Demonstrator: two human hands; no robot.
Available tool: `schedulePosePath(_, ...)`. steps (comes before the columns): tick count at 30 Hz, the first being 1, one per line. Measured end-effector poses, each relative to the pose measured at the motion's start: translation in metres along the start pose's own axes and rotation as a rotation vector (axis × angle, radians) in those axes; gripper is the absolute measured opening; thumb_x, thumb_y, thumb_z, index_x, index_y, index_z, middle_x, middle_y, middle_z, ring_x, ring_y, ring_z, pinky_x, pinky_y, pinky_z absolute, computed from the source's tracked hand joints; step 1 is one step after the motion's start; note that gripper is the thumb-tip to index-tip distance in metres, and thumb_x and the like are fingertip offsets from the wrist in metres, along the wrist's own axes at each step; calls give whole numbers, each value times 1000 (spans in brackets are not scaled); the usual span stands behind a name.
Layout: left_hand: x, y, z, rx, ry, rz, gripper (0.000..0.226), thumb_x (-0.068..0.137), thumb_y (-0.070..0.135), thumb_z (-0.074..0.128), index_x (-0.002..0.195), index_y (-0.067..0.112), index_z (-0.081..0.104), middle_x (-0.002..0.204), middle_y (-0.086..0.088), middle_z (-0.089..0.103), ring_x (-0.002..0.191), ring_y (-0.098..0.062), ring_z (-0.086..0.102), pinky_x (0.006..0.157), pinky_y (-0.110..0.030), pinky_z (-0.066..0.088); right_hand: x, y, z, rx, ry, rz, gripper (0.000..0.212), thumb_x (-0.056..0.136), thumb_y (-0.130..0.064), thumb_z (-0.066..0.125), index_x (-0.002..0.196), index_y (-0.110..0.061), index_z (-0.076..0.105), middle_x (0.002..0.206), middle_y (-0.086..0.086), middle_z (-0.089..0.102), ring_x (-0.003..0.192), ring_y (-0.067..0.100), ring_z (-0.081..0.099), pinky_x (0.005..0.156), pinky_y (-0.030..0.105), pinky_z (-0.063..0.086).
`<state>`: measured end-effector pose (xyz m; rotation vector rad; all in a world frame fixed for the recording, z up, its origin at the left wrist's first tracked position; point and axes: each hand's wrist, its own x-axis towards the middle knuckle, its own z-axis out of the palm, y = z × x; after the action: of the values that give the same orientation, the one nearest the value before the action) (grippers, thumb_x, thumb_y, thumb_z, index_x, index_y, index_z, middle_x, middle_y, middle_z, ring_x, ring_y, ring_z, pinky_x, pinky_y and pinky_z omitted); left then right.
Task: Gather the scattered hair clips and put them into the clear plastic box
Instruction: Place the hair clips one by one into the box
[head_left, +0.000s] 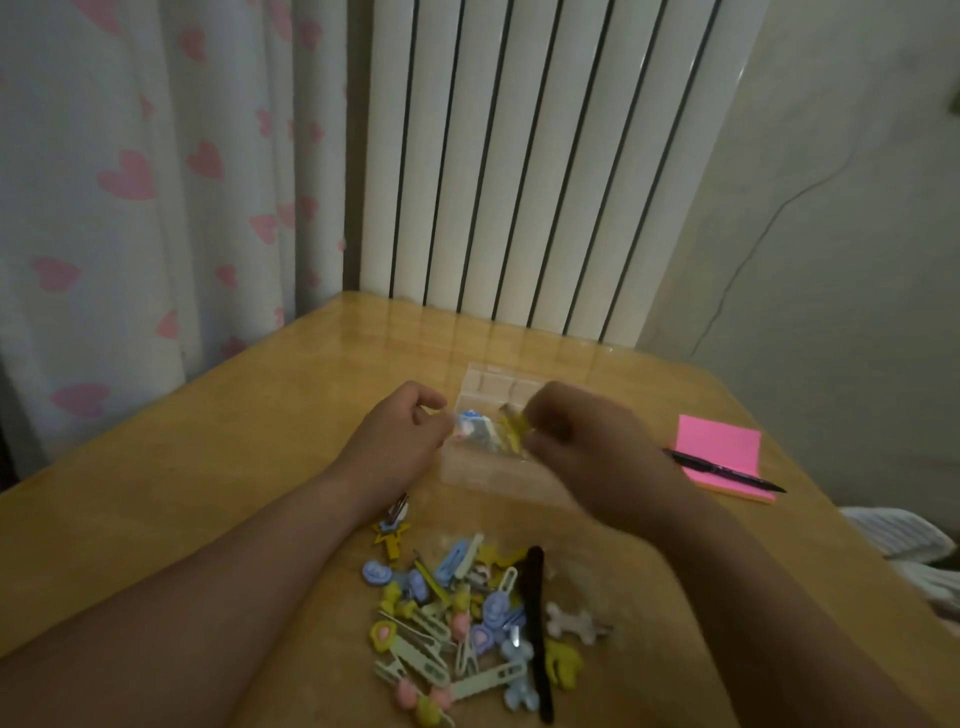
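The clear plastic box (488, 475) lies on the wooden table (249, 457) between my hands, its lid (498, 384) standing open behind it. My left hand (400, 436) rests curled at the box's left edge, next to a white and blue clip (475, 428) inside the box. My right hand (582, 441) pinches a yellow clip (511, 428) over the box. A pile of several pastel hair clips (467, 623) lies nearer to me, with a yellow star clip (392, 538) under my left wrist and a long dark clip (537, 623) on the pile's right.
A pink sticky-note pad (719, 449) with a black pen (727, 470) across it lies at the table's right edge. A white radiator (519, 156) stands behind the table, heart-print curtains (130, 208) to the left. Striped fabric (893, 535) shows at far right.
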<state>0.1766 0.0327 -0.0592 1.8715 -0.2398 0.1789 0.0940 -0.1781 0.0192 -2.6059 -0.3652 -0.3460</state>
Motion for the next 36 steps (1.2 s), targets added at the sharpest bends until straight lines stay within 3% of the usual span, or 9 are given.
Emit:
schedulePosePath(2,-1,-2,2,75,-30,16,23,100,40,68,118,28,60,86,-4,61,72,-16,57,65,-34,46,16,21,-19,7,106,121,4,101,-30,68,104,-26,67,93,-11,66,84,7,62,67,25,47)
schedulePosePath(5,1,-4,5,109,-31,23,26,99,40,70,119,28,59,84,0,61,70,-14,58,62,-32,46,36,51,-35,-84,138,301,8,100,-26,70,101,-19,72,92,-1,70,80,16,65,64,32,52)
schedulePosePath(13,1,-7,4,112,-39,40,28,97,38,71,119,28,58,83,0,63,70,-15,60,65,-36,49,68,70,-18,-553,-150,402,10,94,-27,69,93,-19,74,89,0,72,83,20,68,76,38,62)
schedulePosePath(18,2,-7,4,116,-39,47,27,96,38,71,118,27,59,81,2,63,70,-15,60,66,-36,49,84,63,-12,-744,-232,391,27,96,-28,69,78,-20,50,87,1,61,75,17,59,65,34,51)
schedulePosePath(23,3,-8,4,123,-45,49,28,96,39,71,118,28,58,82,3,63,70,-15,60,67,-38,50,92,69,-7,-628,-325,460,19,80,-18,83,78,-14,64,83,4,64,72,19,59,69,33,52)
schedulePosePath(25,2,-7,3,123,-47,47,28,96,39,70,119,27,58,83,3,63,71,-15,61,67,-37,50,91,74,-6,-564,-332,470,20,76,-18,88,89,-10,75,87,4,68,78,20,64,76,34,57)
schedulePosePath(28,2,-6,4,141,-41,47,29,98,43,69,119,27,59,84,3,64,74,-16,63,69,-37,51,81,81,-7,-386,-201,472,17,84,-14,83,100,-12,82,97,3,78,90,20,71,89,42,62)
schedulePosePath(32,3,-6,4,145,-31,45,30,99,48,67,118,27,60,82,6,61,73,-14,61,69,-36,49,55,77,-4,-212,53,346,17,101,-20,64,110,-19,79,103,-3,79,90,13,69,78,33,58)
schedulePosePath(36,3,-6,3,151,-38,42,27,100,46,66,118,27,61,85,4,61,77,-18,62,70,-39,50,21,48,3,48,216,191,16,105,-23,62,110,-25,77,100,-11,76,90,1,65,70,21,48)
